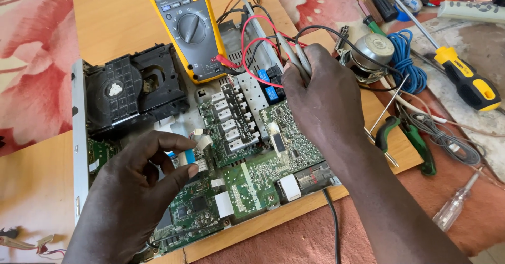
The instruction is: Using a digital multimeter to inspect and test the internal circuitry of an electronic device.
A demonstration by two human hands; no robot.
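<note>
Opened player chassis [79, 138] on a wooden surface [115, 17]. We record our left hand [137, 190] with thumb and forefinger pinched together on a flat ribbon cable [185, 157] at the green circuit board [252, 159], just beside the black disc drive [131, 88]. Our right hand [321, 95] is clamped on two grey meter probes [294, 56], tips hidden behind the fingers. Yellow multimeter [187, 24] lies above the board, red lead [252, 51] plugged in. Yellow-handled screwdriver [463, 77] and blue coiled wire [407, 59] lie to the right.
</note>
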